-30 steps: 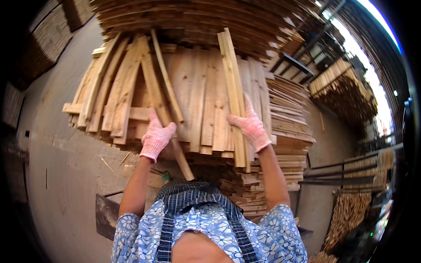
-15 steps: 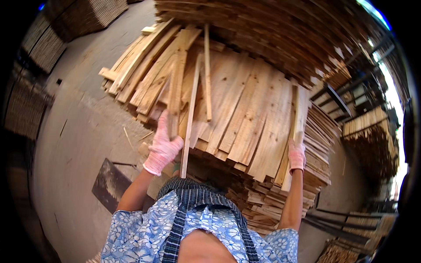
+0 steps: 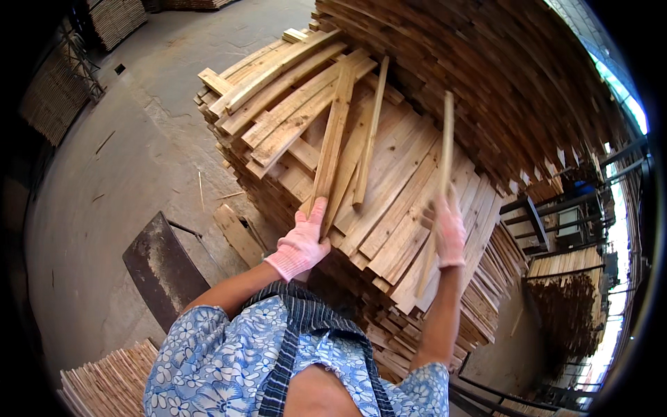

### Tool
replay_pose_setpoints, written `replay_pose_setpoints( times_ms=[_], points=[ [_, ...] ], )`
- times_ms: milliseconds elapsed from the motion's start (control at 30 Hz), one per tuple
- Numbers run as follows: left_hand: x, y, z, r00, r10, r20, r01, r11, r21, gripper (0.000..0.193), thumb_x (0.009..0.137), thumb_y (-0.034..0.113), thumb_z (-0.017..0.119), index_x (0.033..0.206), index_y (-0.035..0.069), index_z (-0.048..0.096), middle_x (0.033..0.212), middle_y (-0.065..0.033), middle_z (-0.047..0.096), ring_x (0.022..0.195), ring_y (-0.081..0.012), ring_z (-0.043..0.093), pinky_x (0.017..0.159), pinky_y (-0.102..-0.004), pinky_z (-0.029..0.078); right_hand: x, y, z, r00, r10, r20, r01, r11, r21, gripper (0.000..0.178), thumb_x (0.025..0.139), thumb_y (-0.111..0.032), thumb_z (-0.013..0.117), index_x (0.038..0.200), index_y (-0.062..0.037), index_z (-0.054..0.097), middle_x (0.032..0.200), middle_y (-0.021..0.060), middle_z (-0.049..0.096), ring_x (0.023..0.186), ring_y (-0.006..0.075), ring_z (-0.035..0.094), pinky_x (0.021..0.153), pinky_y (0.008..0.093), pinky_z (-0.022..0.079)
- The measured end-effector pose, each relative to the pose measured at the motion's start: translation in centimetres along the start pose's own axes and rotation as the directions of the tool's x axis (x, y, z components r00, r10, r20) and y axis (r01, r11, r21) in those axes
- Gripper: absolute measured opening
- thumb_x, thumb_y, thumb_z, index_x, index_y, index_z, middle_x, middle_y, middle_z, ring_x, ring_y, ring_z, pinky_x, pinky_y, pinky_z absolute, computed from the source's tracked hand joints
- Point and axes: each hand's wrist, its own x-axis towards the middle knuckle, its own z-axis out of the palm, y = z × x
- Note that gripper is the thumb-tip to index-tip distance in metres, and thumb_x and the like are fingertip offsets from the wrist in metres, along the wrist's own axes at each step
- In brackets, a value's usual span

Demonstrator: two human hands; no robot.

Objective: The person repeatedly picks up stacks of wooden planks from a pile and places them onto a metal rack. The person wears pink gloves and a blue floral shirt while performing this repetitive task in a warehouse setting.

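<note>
Several boards (image 3: 399, 226) lie side by side right of centre, skewed planks (image 3: 299, 103) at upper centre still unaligned, my left hand (image 3: 303, 240) gripping a loose plank (image 3: 335, 132) by its near end mid-frame, my blurred right hand (image 3: 448, 233) clasping a thin wooden strip (image 3: 448, 132) further right.

Grey floor (image 3: 160, 153) carries board stack (image 3: 399, 233); loose planks (image 3: 334, 132) lie atop.

head-worn fisheye — facing down, near the planks (image 3: 397, 189).
</note>
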Motion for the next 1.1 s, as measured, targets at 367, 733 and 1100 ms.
replay_pose_setpoints(
  times_ms=[367, 733, 1100],
  points=[
    [-4.7, -5.8, -13.1, 0.777, 0.460, -0.431, -0.541, 0.837, -0.082, 0.072, 0.082, 0.003, 0.066, 0.150, 0.008, 0.044, 0.124, -0.0218, 0.052, 0.114, -0.0364, 0.058, 0.099, -0.0425, 0.052, 12.1, -2.2, 19.8, 0.993, -0.113, 0.021, 0.095, 0.702, -0.706, 0.069, 0.086, -0.020, 0.068, 0.145, -0.0164, 0.032, 0.127, 0.0348, 0.052, 0.112, 0.0531, 0.059, 0.093, 0.0522, 0.053],
    [9.8, -6.1, -21.6, 0.919, 0.388, -0.077, -0.339, 0.873, 0.351, 0.074, 0.083, 0.013, 0.067, 0.153, 0.019, 0.042, 0.142, -0.0267, 0.048, 0.131, -0.0455, 0.047, 0.113, -0.0469, 0.042, 3.8, -0.9, 6.0, 0.989, -0.067, 0.129, 0.139, 0.696, -0.705, 0.087, 0.083, -0.029, 0.069, 0.159, -0.0272, 0.027, 0.131, 0.0250, 0.055, 0.124, 0.0418, 0.056, 0.103, 0.0506, 0.048],
    [9.2, -4.7, -17.2, 0.817, 0.572, -0.075, -0.386, 0.639, 0.665, 0.065, 0.079, 0.009, 0.070, 0.141, 0.019, 0.053, 0.112, -0.0178, 0.059, 0.104, -0.0392, 0.062, 0.084, -0.0510, 0.054, 3.7, 10.5, 2.8, 0.940, -0.256, -0.226, -0.132, 0.337, -0.932, 0.064, 0.092, -0.039, 0.067, 0.149, -0.0212, 0.045, 0.115, 0.0198, 0.061, 0.100, 0.0408, 0.063, 0.083, 0.0513, 0.055]
  ],
)
